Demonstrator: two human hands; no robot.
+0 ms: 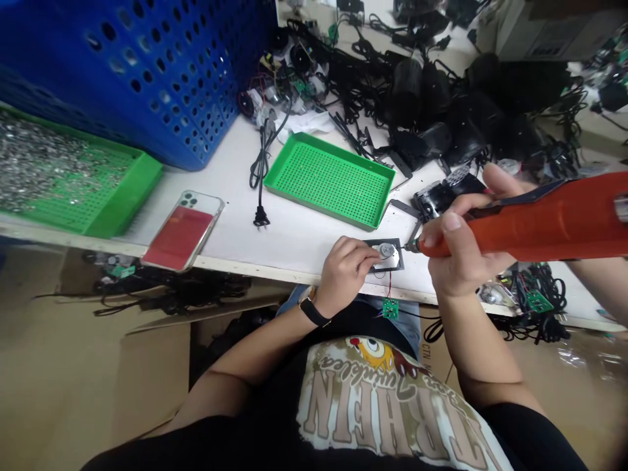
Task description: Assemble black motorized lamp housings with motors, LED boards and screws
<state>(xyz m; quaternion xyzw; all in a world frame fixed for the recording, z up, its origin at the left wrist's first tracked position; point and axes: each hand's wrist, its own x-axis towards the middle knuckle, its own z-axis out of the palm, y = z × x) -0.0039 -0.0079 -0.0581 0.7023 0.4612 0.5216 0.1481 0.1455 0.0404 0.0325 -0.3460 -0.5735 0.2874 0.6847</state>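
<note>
My left hand [344, 275] grips a small round silver motor [386, 251] seated on a dark-edged metal plate [392, 258], at the white table's front edge. My right hand [458, 239] is closed around an orange-red electric screwdriver [530, 219]. Its thin bit tip [409, 246] sits just right of the motor, against the plate's edge. Below the plate, a small green circuit board [390, 308] hangs off the table edge on thin red and black wires. The screw point under the bit is too small to make out.
A green perforated tray [330, 180] lies behind my hands, beside a black power cord and plug [261, 216]. Another green tray [122, 173] holds many small metal parts. A blue crate [142, 78], a phone [182, 230], and heaped black cables stand around.
</note>
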